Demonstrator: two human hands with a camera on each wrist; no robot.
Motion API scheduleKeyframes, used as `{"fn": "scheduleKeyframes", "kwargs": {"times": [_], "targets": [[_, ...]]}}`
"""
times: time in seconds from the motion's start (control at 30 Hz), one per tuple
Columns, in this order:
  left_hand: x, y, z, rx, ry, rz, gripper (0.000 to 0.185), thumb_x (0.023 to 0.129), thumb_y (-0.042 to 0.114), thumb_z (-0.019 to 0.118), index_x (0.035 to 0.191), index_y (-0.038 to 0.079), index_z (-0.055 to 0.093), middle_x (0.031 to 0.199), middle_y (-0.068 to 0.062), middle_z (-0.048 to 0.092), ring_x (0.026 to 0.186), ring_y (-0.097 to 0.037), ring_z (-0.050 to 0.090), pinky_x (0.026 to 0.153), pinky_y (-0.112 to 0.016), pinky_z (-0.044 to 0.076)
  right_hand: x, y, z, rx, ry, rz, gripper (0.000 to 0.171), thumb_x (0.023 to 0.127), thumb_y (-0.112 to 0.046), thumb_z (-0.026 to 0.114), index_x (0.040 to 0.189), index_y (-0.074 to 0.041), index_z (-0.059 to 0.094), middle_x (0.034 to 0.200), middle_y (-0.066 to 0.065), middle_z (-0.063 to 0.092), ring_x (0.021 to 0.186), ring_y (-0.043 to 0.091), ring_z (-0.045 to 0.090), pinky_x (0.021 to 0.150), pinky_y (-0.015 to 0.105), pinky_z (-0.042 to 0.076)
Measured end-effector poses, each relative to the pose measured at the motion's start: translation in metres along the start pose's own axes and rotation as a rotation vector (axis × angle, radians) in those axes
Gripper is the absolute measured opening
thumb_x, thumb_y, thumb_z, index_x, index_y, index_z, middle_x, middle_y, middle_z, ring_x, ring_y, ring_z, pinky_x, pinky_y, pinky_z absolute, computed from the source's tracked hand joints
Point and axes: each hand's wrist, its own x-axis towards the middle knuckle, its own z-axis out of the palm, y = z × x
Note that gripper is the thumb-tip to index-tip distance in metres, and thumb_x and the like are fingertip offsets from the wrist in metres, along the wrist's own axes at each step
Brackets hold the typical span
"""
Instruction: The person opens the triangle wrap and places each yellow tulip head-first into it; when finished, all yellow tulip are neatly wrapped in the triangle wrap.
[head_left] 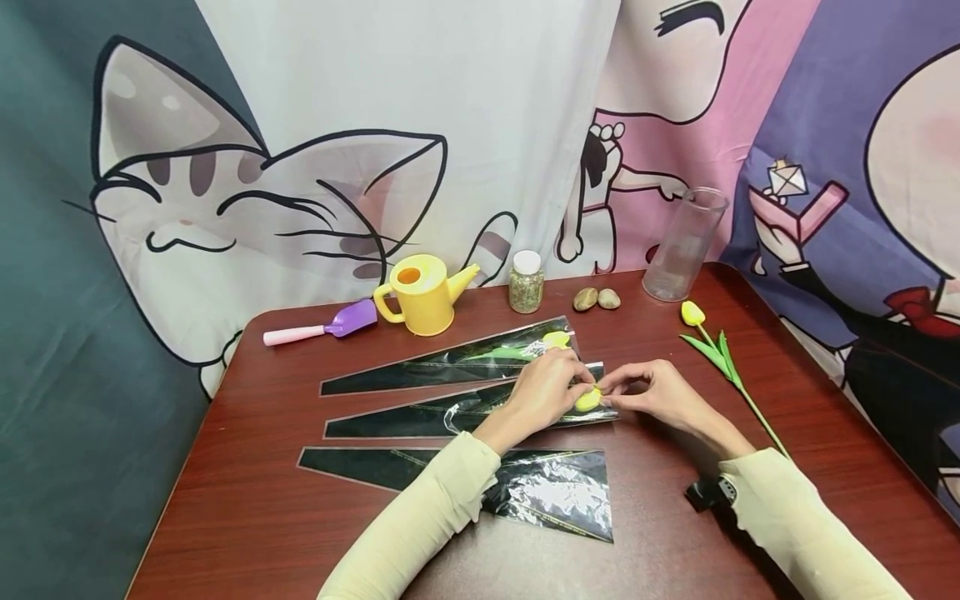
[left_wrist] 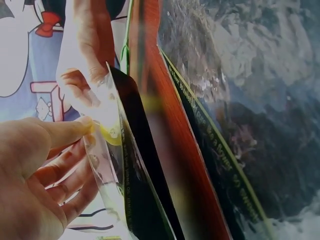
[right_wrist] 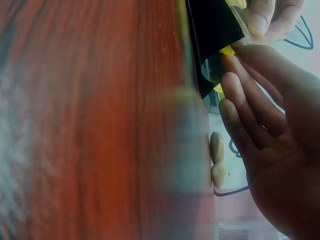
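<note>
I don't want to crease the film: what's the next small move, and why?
I'd probably ease the yellow tulip head slightly deeper into the middle sleeve with the right hand, the left hand steadying the sleeve: the head sits near its wide end, where both hands' fingertips are.

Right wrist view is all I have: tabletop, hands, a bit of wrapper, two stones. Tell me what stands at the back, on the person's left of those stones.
Observer: In the head view, a white-lidded jar stands just left of the stones.
Operator: Report what lies on the table out past the right hand.
Observer: A yellow tulip with green leaves, lying loose outside any wrapper.
Operator: Now describe what lies nearest the person.
Observer: A tapered wrapper, lying flat, with the left forearm crossing over it.
</note>
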Motion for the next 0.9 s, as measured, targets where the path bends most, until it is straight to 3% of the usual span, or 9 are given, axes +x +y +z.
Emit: {"fn": "scheduleKeyframes", "kwargs": {"times": [0.27, 0.53, 0.73, 0.77, 0.9], "targets": [[-0.002, 0.000, -0.001, 0.001, -0.017, -0.004, 0.011, 0.090, 0.032, 0.072, 0.096, 0.026, 0.078, 0.092, 0.012, 0.061, 0.087, -0.007, 0.054, 0.070, -0.021, 0.045, -0.001, -0.011, 0.000, -0.029, 0.003, 0.021, 0.017, 0.084, -0.005, 0.077, 0.099, -0.008, 0.075, 0.082, 0.004, 0.070, 0.071, 0.021, 0.063, 0.059, 0.028, 0.050], [-0.004, -0.002, 0.000, 0.010, -0.025, -0.005, 0.018, 0.090, 0.035, 0.072, 0.103, 0.023, 0.077, 0.097, 0.012, 0.062, 0.091, -0.007, 0.053, 0.068, -0.020, 0.044, -0.011, -0.040, -0.016, -0.126, 0.105, 0.046, 0.016, 0.083, -0.001, 0.077, 0.098, -0.003, 0.074, 0.080, 0.008, 0.069, 0.071, 0.022, 0.063, 0.062, 0.025, 0.051], [-0.007, -0.001, -0.002, 0.004, -0.010, 0.002, 0.016, 0.090, 0.034, 0.072, 0.102, 0.024, 0.077, 0.094, 0.012, 0.061, 0.089, -0.007, 0.053, 0.067, -0.019, 0.044, -0.023, -0.022, -0.030, -0.210, 0.178, 0.055, 0.018, 0.082, -0.001, 0.078, 0.099, -0.005, 0.075, 0.082, 0.005, 0.070, 0.073, 0.019, 0.062, 0.065, 0.021, 0.051], [-0.008, -0.001, -0.002, 0.003, -0.008, 0.006, 0.016, 0.090, 0.034, 0.072, 0.101, 0.024, 0.077, 0.094, 0.012, 0.061, 0.090, -0.006, 0.053, 0.073, -0.019, 0.046, -0.026, -0.018, -0.033, -0.222, 0.186, 0.058, 0.018, 0.082, -0.002, 0.078, 0.100, -0.006, 0.075, 0.084, 0.004, 0.070, 0.074, 0.018, 0.063, 0.066, 0.020, 0.051], [-0.017, -0.001, -0.004, 0.010, -0.004, 0.018, 0.014, 0.091, 0.034, 0.071, 0.100, 0.025, 0.077, 0.095, 0.012, 0.061, 0.093, -0.007, 0.054, 0.077, -0.020, 0.047, -0.038, -0.006, -0.044, -0.254, 0.224, 0.112, 0.017, 0.083, -0.013, 0.079, 0.100, -0.013, 0.076, 0.091, -0.003, 0.072, 0.080, 0.010, 0.064, 0.068, 0.018, 0.051]]}}
